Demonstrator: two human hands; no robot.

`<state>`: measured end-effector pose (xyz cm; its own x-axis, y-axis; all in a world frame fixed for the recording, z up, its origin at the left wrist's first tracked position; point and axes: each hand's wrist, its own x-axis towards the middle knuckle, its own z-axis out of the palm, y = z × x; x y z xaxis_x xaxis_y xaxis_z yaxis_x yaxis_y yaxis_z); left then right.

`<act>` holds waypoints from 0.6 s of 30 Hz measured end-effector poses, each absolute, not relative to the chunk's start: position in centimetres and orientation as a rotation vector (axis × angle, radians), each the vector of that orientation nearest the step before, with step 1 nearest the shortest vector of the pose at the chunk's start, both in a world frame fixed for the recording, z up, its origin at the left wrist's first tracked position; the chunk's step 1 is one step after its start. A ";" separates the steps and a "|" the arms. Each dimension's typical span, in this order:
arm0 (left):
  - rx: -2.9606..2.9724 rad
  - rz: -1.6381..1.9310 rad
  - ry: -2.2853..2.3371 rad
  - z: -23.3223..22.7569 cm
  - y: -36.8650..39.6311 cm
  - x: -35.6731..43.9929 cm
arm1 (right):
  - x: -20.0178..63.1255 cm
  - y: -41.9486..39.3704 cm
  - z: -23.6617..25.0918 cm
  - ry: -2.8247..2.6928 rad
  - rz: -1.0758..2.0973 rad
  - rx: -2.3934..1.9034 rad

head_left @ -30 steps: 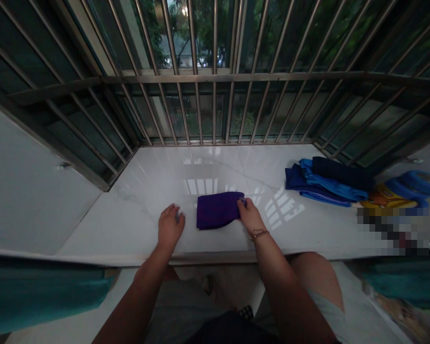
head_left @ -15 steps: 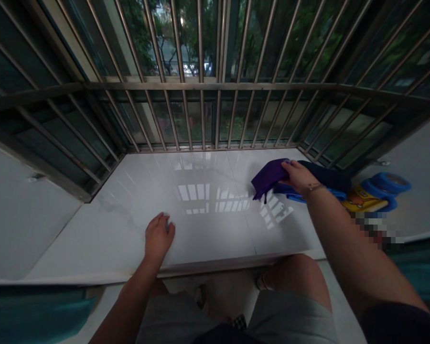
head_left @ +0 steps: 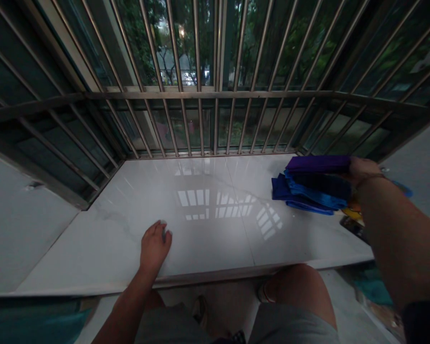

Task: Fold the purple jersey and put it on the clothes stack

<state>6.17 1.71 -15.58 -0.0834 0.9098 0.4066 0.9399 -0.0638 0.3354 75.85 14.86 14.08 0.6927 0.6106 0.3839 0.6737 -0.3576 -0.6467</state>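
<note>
My right hand (head_left: 363, 168) is closed on the right end of a folded purple cloth (head_left: 317, 164). The cloth lies level along the back of a pile of folded blue and dark cloths (head_left: 310, 188), at the right side of the white sill. Part of my right fingers is hidden behind the purple cloth. On the left, my left hand (head_left: 155, 246) rests on the shiny sill (head_left: 215, 239), its fingers loosely bent and the thumb apart, holding nothing that I can make out.
Beyond the sill stand metal window bars (head_left: 215, 94) on three sides. Right of the pile, a yellow item (head_left: 353, 212) shows in part behind my arm, near a dark flat object (head_left: 354, 228). My knees (head_left: 297, 291) are against the front edge.
My right hand has carried the purple cloth to the right, from hanging tilted in front of the pile to lying straight along it. My left hand has barely moved.
</note>
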 end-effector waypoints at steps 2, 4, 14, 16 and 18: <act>-2.089 -0.838 -2.120 -15.6 1.7 6.2 | 76.9 13.2 12.8 -0.868 -0.126 -2.234; -2.093 -0.826 -2.123 -15.6 1.7 6.2 | 77.2 11.8 11.5 -0.827 -0.194 -2.331; -2.094 -0.811 -2.089 -15.3 1.8 6.5 | 68.1 3.7 -2.8 -1.725 -0.316 -1.958; -2.098 -0.817 -2.091 -15.2 1.8 6.7 | 64.6 0.7 -7.6 -1.788 -0.249 -1.927; -2.102 -0.822 -2.096 -15.1 1.7 6.8 | 61.5 -2.0 -11.5 -1.801 -0.137 -2.029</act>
<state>6.82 1.71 -15.07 -0.0673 0.9116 0.4055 0.9442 -0.0731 0.3211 61.45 -1.97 -11.50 0.1551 0.9256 0.3454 0.9671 -0.0709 -0.2442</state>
